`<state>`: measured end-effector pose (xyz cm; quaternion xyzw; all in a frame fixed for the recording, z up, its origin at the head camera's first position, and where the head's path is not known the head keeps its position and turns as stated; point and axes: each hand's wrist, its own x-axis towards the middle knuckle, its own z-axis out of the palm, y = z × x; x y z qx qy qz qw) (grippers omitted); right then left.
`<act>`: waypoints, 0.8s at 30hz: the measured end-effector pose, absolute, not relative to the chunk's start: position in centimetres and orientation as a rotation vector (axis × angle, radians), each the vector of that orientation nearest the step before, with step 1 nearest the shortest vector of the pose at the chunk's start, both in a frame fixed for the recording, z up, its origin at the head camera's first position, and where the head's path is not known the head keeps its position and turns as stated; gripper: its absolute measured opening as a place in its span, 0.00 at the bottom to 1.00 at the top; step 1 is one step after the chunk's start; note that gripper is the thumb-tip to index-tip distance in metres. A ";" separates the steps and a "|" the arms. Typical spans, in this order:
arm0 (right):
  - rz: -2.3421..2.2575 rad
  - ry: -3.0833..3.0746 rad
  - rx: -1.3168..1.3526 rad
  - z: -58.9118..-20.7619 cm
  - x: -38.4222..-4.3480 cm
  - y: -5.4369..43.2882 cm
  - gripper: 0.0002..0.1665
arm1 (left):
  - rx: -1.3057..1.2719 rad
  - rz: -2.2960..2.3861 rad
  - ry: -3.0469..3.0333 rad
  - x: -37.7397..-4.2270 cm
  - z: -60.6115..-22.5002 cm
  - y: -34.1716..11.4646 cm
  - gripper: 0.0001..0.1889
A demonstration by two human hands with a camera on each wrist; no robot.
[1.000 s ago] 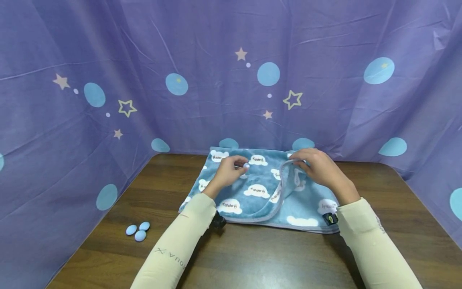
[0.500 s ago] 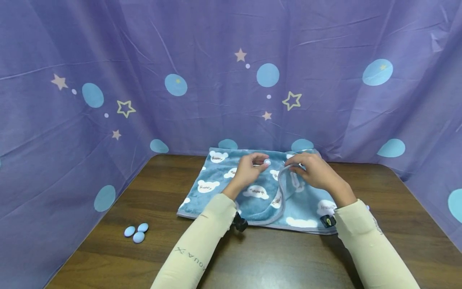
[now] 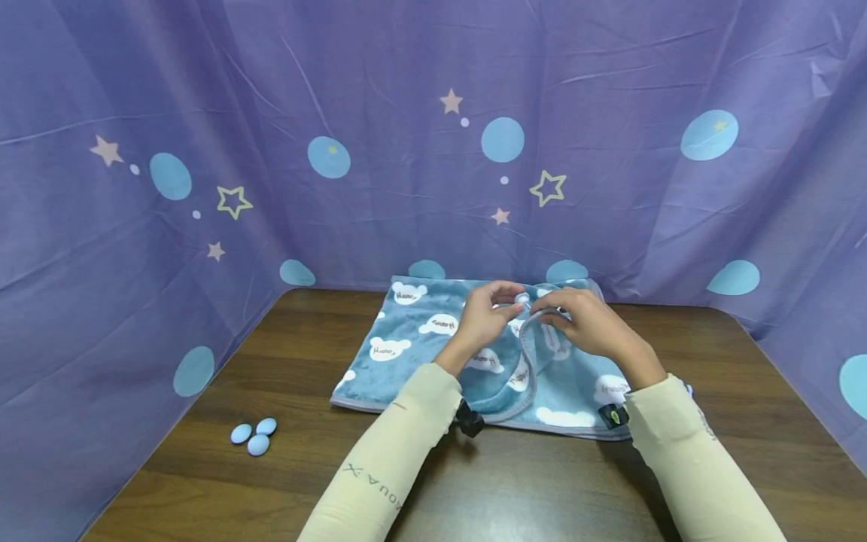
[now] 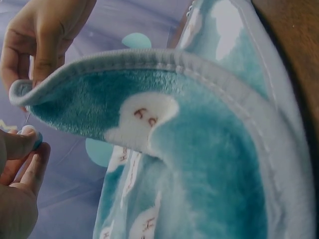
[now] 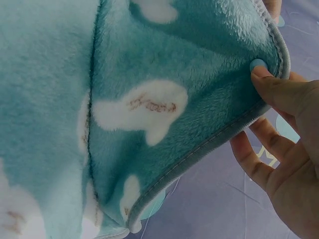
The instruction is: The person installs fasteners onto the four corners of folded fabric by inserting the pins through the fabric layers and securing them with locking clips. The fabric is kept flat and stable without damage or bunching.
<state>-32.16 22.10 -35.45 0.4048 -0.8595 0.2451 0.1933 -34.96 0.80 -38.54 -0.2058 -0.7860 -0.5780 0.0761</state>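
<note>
A teal fleece blanket (image 3: 406,376) with white bear-head shapes and grey edging lies on the table, its near layer's corner lifted. My right hand (image 3: 582,320) pinches that corner between thumb and fingers. Under the right thumb, a round light blue piece (image 5: 257,63) lies against the fleece in the right wrist view. A thin pin (image 4: 28,118) sticks out by the corner in the left wrist view. My left hand (image 3: 484,316) pinches a small round cap (image 3: 522,299), white and light blue, right beside the right fingertips.
Several oval light blue pieces (image 3: 258,444) sit together on the wooden table (image 3: 325,489) at the left. A purple curtain (image 3: 406,211) with stars and blue dots hangs behind and at both sides. Both wrists wear small black cameras (image 3: 469,418).
My left hand has moved right with the cap, from over the blanket's middle to the lifted corner. The right hand keeps its pinch on the corner, shifted slightly.
</note>
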 end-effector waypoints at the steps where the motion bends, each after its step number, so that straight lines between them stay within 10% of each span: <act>1: 0.694 -2.410 1.136 -35.5 -32.2 22.1 0.13 | -0.620 -1.729 -2.357 -34.9 -38.5 0.9 0.14; 24: 0.782 -2.346 1.131 -35.3 -32.2 22.5 0.13 | -0.768 -1.949 -2.197 -34.3 -38.4 0.5 0.14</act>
